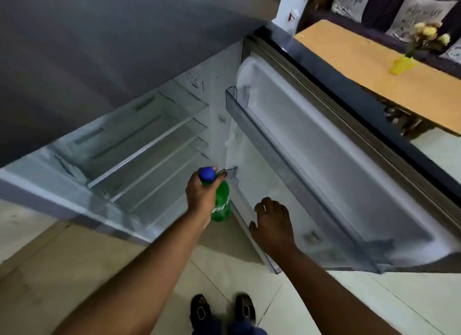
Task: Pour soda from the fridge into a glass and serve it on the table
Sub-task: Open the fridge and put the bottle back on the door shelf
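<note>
A green soda bottle [222, 202] with a blue cap hangs upright in front of the open fridge [139, 145]. My left hand [202, 195] is wrapped around its neck, just below the cap. My right hand [272, 222] rests with fingers spread on the rim of the lower shelf of the fridge door [331, 165], which stands wide open to the right. The fridge's glass shelves look bare. No glass is in view.
A wooden table [374, 70] stands beyond the door at the upper right, with a yellow vase of flowers [404, 62] on it. A dark sofa with cushions [419, 12] lies behind. My feet [222, 309] stand on pale floor tiles.
</note>
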